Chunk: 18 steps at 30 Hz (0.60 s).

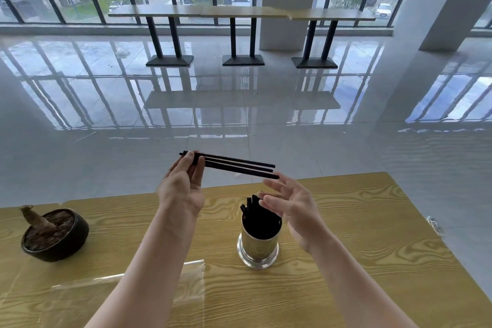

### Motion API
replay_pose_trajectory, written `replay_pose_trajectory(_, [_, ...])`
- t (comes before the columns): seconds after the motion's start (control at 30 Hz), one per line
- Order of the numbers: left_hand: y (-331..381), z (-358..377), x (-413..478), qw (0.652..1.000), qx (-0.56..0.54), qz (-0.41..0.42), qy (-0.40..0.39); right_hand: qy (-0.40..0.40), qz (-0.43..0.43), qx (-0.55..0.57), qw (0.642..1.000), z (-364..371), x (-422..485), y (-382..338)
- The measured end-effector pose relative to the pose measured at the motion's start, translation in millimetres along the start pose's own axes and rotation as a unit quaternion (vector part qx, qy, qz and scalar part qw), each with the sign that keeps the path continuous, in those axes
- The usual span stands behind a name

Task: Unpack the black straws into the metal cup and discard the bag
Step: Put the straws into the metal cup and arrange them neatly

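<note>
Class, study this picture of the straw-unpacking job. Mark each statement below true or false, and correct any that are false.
1. The left hand holds a few black straws roughly level above the table. True.
2. The metal cup is empty. False: it already has straws standing in it.
3. The clear bag lies on the wooden table. True.
4. The right hand grips the bag. False: its fingers are open, near the ends of the held straws, above the cup.
5. The black pot stands to the right of the cup. False: it stands to the left.
</note>
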<state>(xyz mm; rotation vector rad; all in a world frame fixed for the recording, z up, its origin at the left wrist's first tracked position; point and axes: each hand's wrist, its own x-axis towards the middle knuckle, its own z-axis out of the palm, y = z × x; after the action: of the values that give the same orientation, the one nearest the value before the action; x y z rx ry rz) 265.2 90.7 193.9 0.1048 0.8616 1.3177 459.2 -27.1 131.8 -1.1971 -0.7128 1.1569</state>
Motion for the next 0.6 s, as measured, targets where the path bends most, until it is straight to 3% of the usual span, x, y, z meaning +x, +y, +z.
replay_pose_trajectory(0.13, [-14,-9,-1,0.998,-0.006,-0.044,0.039,0.023,-0.030,0.146,0.989,21,-2,-6])
replay_pose_trajectory(0.33, [-20,-15,-2,0.995,-0.014,-0.038,0.088,0.090,-0.058,0.103,0.989,33,-4,-6])
replay_pose_trajectory(0.6, [-13,-11,0,0.994,-0.022,-0.059,0.093,0.132,-0.088,0.110,0.981,24,-8,-14])
